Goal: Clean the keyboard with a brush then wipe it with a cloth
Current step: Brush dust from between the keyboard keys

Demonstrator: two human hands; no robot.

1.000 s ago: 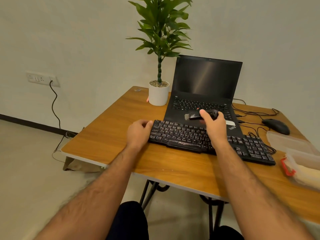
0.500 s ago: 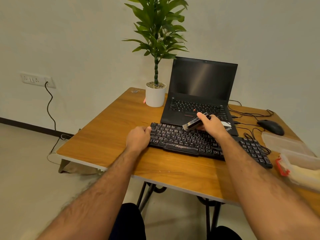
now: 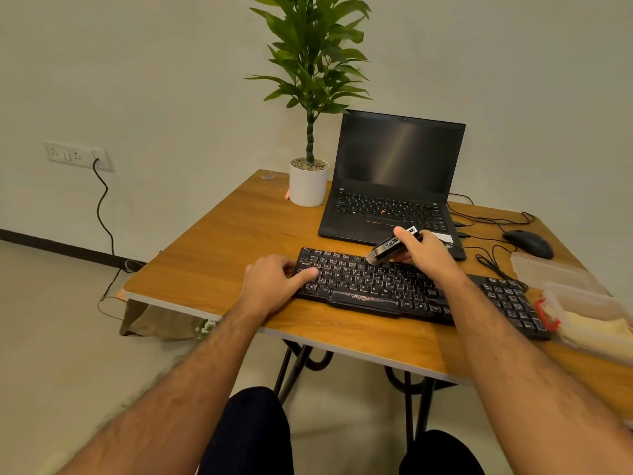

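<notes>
A black keyboard (image 3: pixel 376 286) lies along the front of the wooden table (image 3: pixel 219 245). My left hand (image 3: pixel 270 286) holds its left end, thumb lying on the keys. My right hand (image 3: pixel 424 252) grips a small dark brush (image 3: pixel 387 250) above the keyboard's upper middle rows, bristles tilted down-left and touching or nearly touching the keys. A pale yellow cloth (image 3: pixel 596 332) lies in a clear plastic box at the right edge.
An open black laptop (image 3: pixel 394 186) sits just behind the keyboard. A potted plant in a white pot (image 3: pixel 308 183) stands at the back left. A black mouse (image 3: pixel 529 243) and tangled cables lie back right. Clear plastic containers (image 3: pixel 548 272) occupy the right side.
My right hand has brought the brush down from over the laptop's palm rest to the keyboard's top rows, tilting the bristles toward the keys. My left hand stays at the keyboard's left end.
</notes>
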